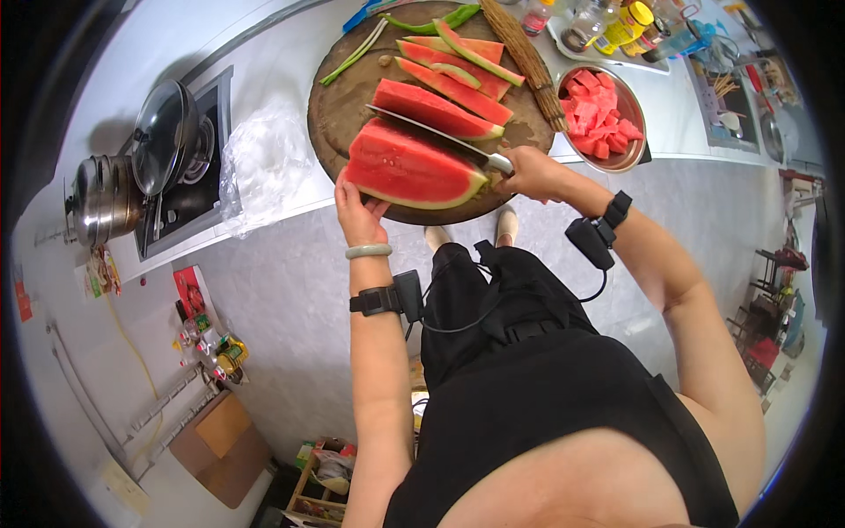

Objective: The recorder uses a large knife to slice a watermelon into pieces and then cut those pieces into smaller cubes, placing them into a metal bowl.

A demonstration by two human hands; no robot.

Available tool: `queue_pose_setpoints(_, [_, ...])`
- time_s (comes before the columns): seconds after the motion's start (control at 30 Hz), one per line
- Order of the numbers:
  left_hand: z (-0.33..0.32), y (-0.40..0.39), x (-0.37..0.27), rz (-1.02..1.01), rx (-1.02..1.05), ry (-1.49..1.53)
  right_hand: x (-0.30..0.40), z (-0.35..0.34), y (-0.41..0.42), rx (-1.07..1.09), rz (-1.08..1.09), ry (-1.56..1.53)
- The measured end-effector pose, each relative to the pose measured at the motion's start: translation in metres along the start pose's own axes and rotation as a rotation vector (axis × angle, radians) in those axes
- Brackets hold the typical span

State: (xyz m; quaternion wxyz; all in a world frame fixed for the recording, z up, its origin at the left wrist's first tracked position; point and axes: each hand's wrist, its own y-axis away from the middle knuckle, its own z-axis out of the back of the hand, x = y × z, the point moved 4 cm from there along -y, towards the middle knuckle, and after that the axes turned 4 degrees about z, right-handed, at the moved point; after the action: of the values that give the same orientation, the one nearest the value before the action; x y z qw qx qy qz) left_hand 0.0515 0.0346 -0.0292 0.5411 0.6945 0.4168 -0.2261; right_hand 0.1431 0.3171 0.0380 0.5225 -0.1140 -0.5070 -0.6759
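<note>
A large watermelon piece (412, 165) lies on a round wooden chopping board (337, 125), red flesh showing and pale rind towards me. My left hand (360, 211) steadies its left end, fingers against the flesh and rind. In my right hand (531, 173) is the handle of a kitchen knife (436, 135). The blade stands between that piece and a watermelon slab (432, 109) just beyond it; whether it touches the board is hidden. Farther back on the board are several watermelon rind strips (455, 86) with some red flesh on them.
Right of the board, a metal bowl (643, 148) holds watermelon chunks (597, 112). A bundled-twig brush (525, 63) crosses the board's right edge. Green onion stalks (356, 53) and a green pepper (432, 25) lie at its back. Leftward are a crumpled plastic bag (267, 165), a lidded wok (165, 135) and a steamer pot (105, 198).
</note>
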Motion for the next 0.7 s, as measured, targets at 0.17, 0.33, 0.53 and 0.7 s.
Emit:
queue_pose_setpoints(0.17, [0.014, -0.018, -0.013, -0.047, -0.023, -0.076, 0.011, -0.009, -0.008, -0.094, 0.147, 0.097])
queue_pose_setpoints(0.33, [0.024, -0.030, -0.020, -0.046, -0.059, -0.066, 0.003, -0.021, -0.005, -0.220, 0.165, 0.177])
queue_pose_setpoints(0.53, [0.025, -0.019, -0.019, -0.182, -0.100, -0.171, 0.026, 0.023, 0.046, -0.324, 0.306, 0.073])
queue_pose_setpoints(0.7, [0.022, 0.016, -0.013, -0.234, -0.104, -0.143, 0.036, 0.059, 0.073, -0.330, 0.402, -0.155])
